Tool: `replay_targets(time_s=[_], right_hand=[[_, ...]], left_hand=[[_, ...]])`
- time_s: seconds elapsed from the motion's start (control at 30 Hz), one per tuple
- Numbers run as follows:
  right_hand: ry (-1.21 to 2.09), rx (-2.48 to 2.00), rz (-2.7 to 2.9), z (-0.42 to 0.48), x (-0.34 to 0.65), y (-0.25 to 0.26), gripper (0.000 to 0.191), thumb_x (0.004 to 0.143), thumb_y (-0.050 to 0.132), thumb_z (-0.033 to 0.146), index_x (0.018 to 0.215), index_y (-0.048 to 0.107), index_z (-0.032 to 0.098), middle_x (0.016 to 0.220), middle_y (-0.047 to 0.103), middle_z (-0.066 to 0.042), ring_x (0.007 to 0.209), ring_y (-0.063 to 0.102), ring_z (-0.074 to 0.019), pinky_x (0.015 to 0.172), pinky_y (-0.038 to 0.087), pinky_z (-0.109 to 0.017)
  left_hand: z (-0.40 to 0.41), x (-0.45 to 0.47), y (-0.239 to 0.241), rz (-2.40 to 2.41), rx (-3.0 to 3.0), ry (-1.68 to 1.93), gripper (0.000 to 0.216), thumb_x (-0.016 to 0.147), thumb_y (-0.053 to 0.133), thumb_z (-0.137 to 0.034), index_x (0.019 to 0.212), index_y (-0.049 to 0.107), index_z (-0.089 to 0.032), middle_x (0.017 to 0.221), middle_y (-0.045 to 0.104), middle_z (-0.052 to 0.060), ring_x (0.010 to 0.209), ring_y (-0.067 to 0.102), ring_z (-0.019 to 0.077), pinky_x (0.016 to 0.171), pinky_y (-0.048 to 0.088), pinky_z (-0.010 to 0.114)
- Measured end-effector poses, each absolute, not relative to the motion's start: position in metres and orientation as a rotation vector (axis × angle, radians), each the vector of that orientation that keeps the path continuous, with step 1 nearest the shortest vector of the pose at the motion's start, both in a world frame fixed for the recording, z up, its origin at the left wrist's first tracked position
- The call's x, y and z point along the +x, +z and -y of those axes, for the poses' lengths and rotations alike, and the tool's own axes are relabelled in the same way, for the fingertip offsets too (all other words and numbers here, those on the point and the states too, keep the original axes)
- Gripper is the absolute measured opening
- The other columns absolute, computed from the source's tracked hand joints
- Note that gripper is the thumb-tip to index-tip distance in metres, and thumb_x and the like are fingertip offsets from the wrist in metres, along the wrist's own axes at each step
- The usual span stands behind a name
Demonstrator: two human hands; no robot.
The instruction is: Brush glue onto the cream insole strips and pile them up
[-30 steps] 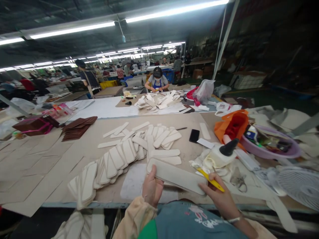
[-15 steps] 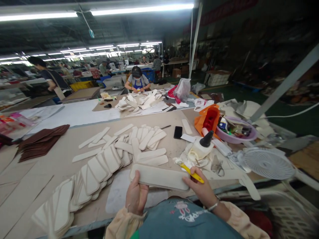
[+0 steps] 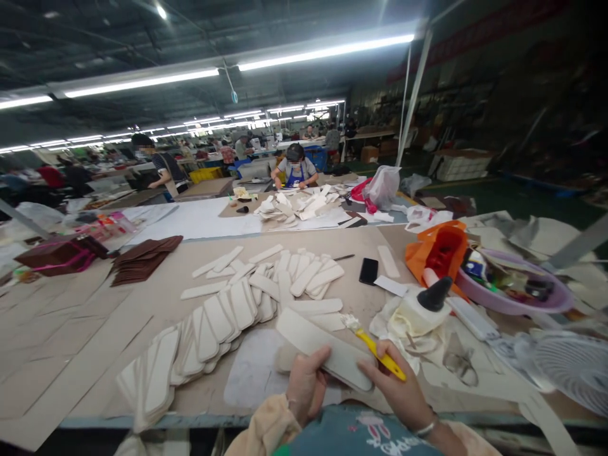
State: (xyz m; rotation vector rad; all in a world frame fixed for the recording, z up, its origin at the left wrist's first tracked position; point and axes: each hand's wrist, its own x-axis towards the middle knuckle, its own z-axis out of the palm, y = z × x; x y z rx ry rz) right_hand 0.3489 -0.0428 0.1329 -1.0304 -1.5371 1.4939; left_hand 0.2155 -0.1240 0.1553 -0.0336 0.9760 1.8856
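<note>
A long off-white strip [image 3: 316, 339] with rounded ends slants above the table, near its front edge. My left hand [image 3: 308, 383] is closed on the strip's lower edge, thumb on top. In my right hand [image 3: 399, 380] is a yellow-handled brush [image 3: 375, 349], its pale bristles pointing up and left. The fingertips of that hand also press on the strip's right end. Another pale strip [image 3: 285, 358] shows partly beneath the held one. Left of my hands, many similar strips [image 3: 206, 332] lie fanned in an overlapping row, with a looser heap [image 3: 304, 272] behind.
A white bottle with a black nozzle [image 3: 433, 296] stands right of the brush, near scissors [image 3: 460, 364] and a white fan [image 3: 577, 373]. Farther back lie a phone [image 3: 368, 271], an orange bag [image 3: 434, 253] and a purple basin [image 3: 517, 304]. A co-worker [image 3: 295, 168] sits opposite.
My view has swung left and tilted up. My left hand has moved from the strip's left end towards its middle, and the strip is tilted more steeply. The brush stays in my right hand.
</note>
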Motion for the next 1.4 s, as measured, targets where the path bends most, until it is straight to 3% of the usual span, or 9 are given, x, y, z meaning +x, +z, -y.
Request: replay_targets(time_s=[0.23, 0.47, 0.63, 0.73, 0.93, 1.17, 1.3, 1.4], right_hand=[[1.406, -1.063, 1.672, 0.043, 0.353, 0.126, 0.034, 0.063, 0.066, 0.045, 0.072, 0.041, 0.023, 0.06, 0.034, 0.007, 0.053, 0.035, -0.0111, 0.048, 0.031, -0.021], [1.389, -1.125, 1.665, 0.046, 0.347, 0.124, 0.037, 0.062, 0.066, 0.049, 0.072, 0.04, 0.024, 0.059, 0.034, 0.007, 0.052, 0.035, -0.0108, 0.047, 0.031, -0.021], [1.397, -1.143, 1.675, 0.044, 0.337, 0.126, 0.04, 0.062, 0.066, 0.051, 0.074, 0.04, 0.023, 0.06, 0.036, 0.007, 0.054, 0.037, -0.0109, 0.049, 0.033, -0.02], [1.386, -1.136, 1.696, 0.042, 0.328, 0.126, 0.041, 0.061, 0.067, 0.051, 0.074, 0.04, 0.023, 0.06, 0.036, 0.007, 0.053, 0.038, -0.0104, 0.049, 0.034, -0.02], [1.454, -1.007, 1.744, 0.041, 0.308, 0.126, 0.035, 0.066, 0.065, 0.044, 0.073, 0.039, 0.023, 0.058, 0.034, 0.008, 0.052, 0.037, -0.0094, 0.048, 0.034, -0.019], [1.56, -0.896, 1.862, 0.039, 0.272, 0.142, 0.034, 0.065, 0.067, 0.041, 0.074, 0.04, 0.022, 0.08, 0.059, 0.001, 0.07, 0.055, -0.0152, 0.062, 0.046, -0.024], [1.531, -0.864, 1.947, 0.042, 0.252, 0.146, 0.031, 0.067, 0.065, 0.04, 0.07, 0.039, 0.022, 0.065, 0.053, 0.005, 0.058, 0.05, -0.0126, 0.054, 0.043, -0.021], [1.526, -0.891, 1.963, 0.043, 0.248, 0.135, 0.032, 0.066, 0.066, 0.041, 0.069, 0.04, 0.022, 0.065, 0.051, 0.005, 0.06, 0.05, -0.0127, 0.055, 0.044, -0.02]], left_hand=[[0.134, 0.169, 0.152, -1.079, -0.165, 2.092, 0.043, 0.061, 0.072, -0.013, 0.102, 0.059, -0.015, 0.087, 0.068, 0.006, 0.08, 0.064, 0.0166, 0.072, 0.051, 0.028], [0.148, 0.132, 0.159, -1.12, -0.077, 2.152, 0.029, 0.062, 0.072, -0.018, 0.088, 0.063, -0.009, 0.08, 0.067, 0.007, 0.068, 0.061, 0.0134, 0.062, 0.049, 0.023], [0.152, 0.121, 0.162, -1.099, -0.077, 2.159, 0.026, 0.063, 0.071, -0.019, 0.087, 0.063, -0.01, 0.083, 0.068, 0.007, 0.07, 0.062, 0.013, 0.066, 0.049, 0.023], [0.149, 0.124, 0.159, -1.003, -0.149, 2.18, 0.027, 0.066, 0.069, -0.018, 0.091, 0.061, -0.013, 0.084, 0.068, 0.006, 0.078, 0.063, 0.0156, 0.074, 0.05, 0.026], [0.145, 0.145, 0.149, -0.94, -0.191, 1.991, 0.049, 0.065, 0.069, -0.016, 0.112, 0.053, -0.015, 0.095, 0.067, 0.008, 0.088, 0.063, 0.0205, 0.079, 0.051, 0.032], [0.146, 0.131, 0.151, -1.017, -0.122, 1.956, 0.059, 0.065, 0.069, -0.016, 0.119, 0.048, -0.013, 0.1, 0.066, 0.011, 0.091, 0.062, 0.0229, 0.077, 0.052, 0.033], [0.146, 0.122, 0.143, -1.004, -0.082, 1.946, 0.059, 0.065, 0.069, -0.017, 0.119, 0.048, -0.011, 0.1, 0.066, 0.013, 0.09, 0.062, 0.0242, 0.077, 0.05, 0.036], [0.147, 0.11, 0.133, -1.008, -0.111, 1.961, 0.057, 0.062, 0.07, -0.016, 0.116, 0.052, -0.01, 0.097, 0.067, 0.013, 0.087, 0.063, 0.0246, 0.076, 0.05, 0.036]])
